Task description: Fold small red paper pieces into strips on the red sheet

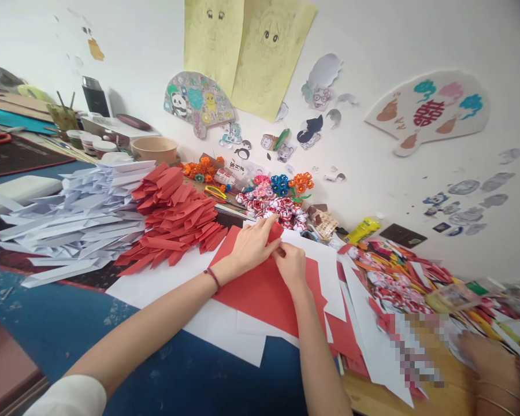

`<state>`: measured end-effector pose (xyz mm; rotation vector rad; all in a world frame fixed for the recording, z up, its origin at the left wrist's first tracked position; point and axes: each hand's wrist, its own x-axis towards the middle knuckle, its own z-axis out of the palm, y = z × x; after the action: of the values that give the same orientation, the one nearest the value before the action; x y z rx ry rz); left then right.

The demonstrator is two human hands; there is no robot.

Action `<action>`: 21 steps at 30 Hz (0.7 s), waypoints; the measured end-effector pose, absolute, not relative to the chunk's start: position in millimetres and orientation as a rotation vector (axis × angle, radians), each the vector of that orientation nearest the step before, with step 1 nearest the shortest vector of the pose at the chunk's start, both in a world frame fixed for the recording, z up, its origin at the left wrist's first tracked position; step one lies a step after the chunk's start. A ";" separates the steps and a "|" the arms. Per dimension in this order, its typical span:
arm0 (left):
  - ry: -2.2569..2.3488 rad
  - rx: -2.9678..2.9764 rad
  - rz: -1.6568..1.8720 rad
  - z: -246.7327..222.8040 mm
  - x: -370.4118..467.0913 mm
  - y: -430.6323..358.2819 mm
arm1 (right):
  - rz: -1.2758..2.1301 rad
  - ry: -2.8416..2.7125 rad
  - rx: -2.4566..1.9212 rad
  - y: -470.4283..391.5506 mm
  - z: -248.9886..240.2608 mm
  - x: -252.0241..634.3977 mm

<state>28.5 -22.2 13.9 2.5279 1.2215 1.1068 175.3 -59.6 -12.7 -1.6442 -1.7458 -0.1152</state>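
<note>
Both my hands meet over a red paper sheet that lies on white sheets. Between my fingers is a small folded piece of red paper. My left hand reaches in from the left with a dark red cord on its wrist, and its fingers close on the piece from above. The fingers of my right hand pinch its lower right side. Part of the piece is hidden behind my fingers. To the left lie a pile of folded red paper strips and a pile of folded white paper strips.
Red-and-white paper pieces and paper flowers sit by the wall. A bowl and small jars stand at the back left. At lower right, another person's hand is near scattered paper strips and a plastic box.
</note>
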 end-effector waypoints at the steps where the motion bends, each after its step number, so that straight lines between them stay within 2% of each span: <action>1: 1.213 2.525 1.112 13.4 28.6 -21.8 | -0.104 -1.742 -1.644 -59.7 -12.4 175.2; 21: 1.115 2.534 1.120 8.2 30.6 -17.4 | -0.133 -1.716 -1.738 -59.4 -14.3 176.2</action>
<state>30.6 -17.4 8.2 2.5341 1.1148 1.1204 176.2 -59.4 -14.3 -1.7383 -1.7159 -0.1325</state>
